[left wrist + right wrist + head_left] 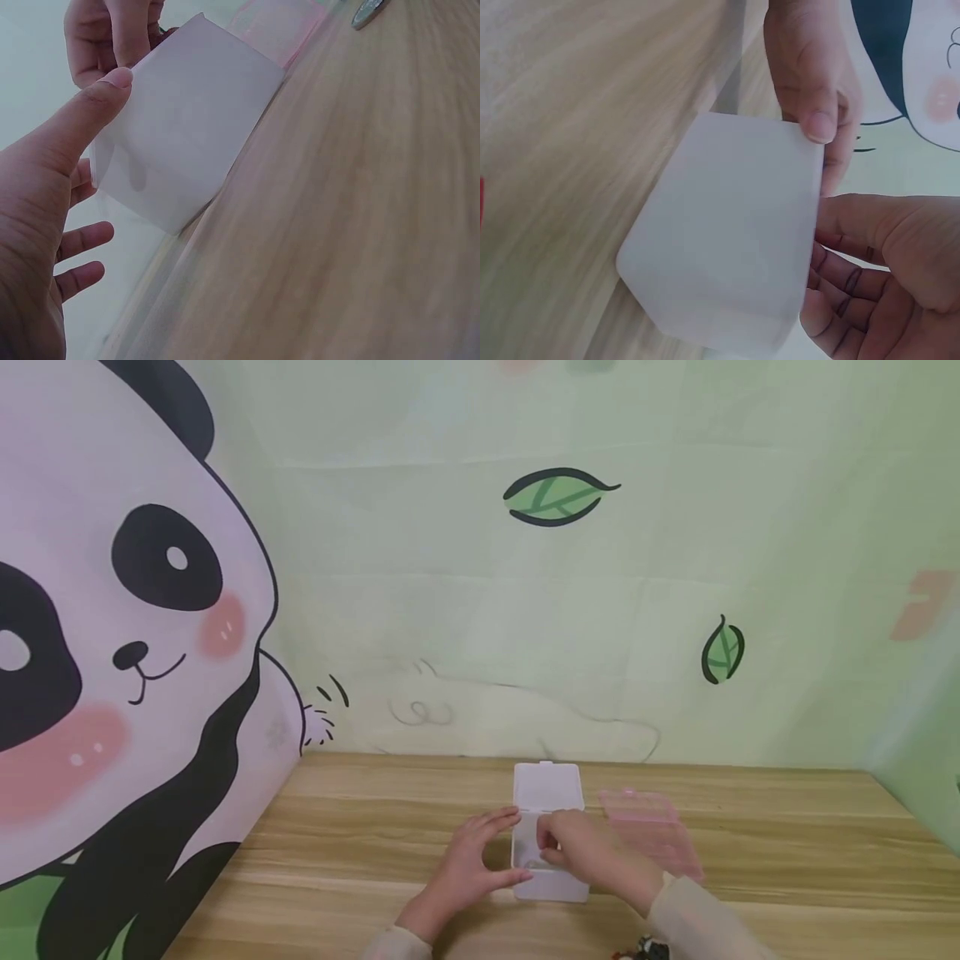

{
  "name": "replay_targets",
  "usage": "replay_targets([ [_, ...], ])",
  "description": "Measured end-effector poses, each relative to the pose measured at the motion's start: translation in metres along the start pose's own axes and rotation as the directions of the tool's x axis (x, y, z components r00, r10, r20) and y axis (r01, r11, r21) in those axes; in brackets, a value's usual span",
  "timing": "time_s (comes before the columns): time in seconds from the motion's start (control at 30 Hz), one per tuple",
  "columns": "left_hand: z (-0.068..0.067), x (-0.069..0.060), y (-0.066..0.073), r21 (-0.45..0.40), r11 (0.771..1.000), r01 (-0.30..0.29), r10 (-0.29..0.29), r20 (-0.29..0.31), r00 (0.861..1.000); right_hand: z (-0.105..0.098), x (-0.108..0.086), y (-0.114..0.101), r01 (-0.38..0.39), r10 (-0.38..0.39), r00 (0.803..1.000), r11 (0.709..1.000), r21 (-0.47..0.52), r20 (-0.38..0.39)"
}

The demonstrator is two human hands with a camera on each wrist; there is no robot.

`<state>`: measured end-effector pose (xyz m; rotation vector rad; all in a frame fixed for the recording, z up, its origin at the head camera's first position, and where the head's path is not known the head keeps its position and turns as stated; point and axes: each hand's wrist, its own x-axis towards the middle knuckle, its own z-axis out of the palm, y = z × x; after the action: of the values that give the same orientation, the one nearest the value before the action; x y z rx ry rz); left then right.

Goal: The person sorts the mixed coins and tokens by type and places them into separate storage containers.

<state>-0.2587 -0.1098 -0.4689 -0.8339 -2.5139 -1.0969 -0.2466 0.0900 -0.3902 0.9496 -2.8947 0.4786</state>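
Backdrop: pale green fabric (420,552), with printed panda (225,727) beyond the left hand (476,860) and outlined green leaves (558,497) beyond the right hand (585,847). Below: light-brown wood-grain surface (322,868).

White rectangular plastic box (551,887) with raised hinged lid (547,785): on the surface, between the hands.

Left hand: spread along near-left corner and side, touching. Right hand: fingers curled at box interior; contents of grasp, if any, impossible to tell.

Handling, as judged: light, fairly stiff, smooth, prone to sliding; hinge probably weakest. Best hold: opposite outer walls, below rim.

Count: white box, 1; pink translucent plastic case (656,839), right of right hand, 1; black-and-red object, unidentified (645,950), near right forearm, 1; hands, 2; panda, 1; clearly outlined leaves, 2.
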Motion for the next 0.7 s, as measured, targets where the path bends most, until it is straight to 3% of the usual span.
replay_targets([
  [0.33, -0.001, -0.001, 0.000, 0.000, 1.000, -0.002, 0.002, -0.001, 1.000, -0.005, -0.012, -0.006, 0.053, -0.052, 0.996, 0.999, 0.006, -0.076],
  [0.7, -0.001, -0.001, 0.002, -0.014, 1.000, -0.002, 0.002, -0.003, 1.000, -0.010, -0.031, -0.014, 0.077, -0.072, 0.993, 0.996, 0.054, -0.090],
])
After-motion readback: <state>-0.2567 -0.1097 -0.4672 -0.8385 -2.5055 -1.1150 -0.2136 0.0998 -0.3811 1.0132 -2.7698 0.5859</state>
